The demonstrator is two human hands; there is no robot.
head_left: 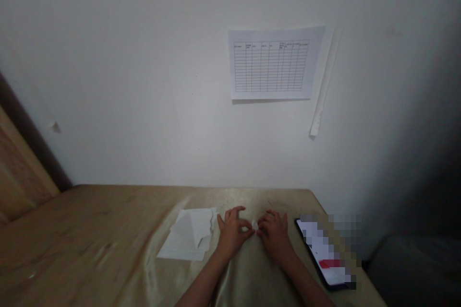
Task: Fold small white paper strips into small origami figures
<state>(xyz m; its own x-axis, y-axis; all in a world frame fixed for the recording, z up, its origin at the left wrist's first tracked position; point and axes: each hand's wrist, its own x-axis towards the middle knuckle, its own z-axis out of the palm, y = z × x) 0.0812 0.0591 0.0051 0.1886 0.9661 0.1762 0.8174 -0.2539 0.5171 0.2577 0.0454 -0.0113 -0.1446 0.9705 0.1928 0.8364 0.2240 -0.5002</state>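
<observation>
Between my two hands is a small white piece of paper [254,224], just above the cloth. My left hand [232,230] pinches its left side with thumb and forefinger, the other fingers raised. From the other side my right hand [274,231] grips it, fingers curled and thumb tip close to the left one. The fingertips cover much of the piece, so its exact shape cannot be made out. Left of my left hand lie white sheets of paper [180,242], overlapping, the top one folded and with a ragged right edge.
A shiny gold-brown cloth [108,230] covers the table, with folds near the front. A phone [319,249] with a lit, partly blurred screen lies at the right edge. On the white wall hang a printed table sheet [272,64] and a white strip [324,86].
</observation>
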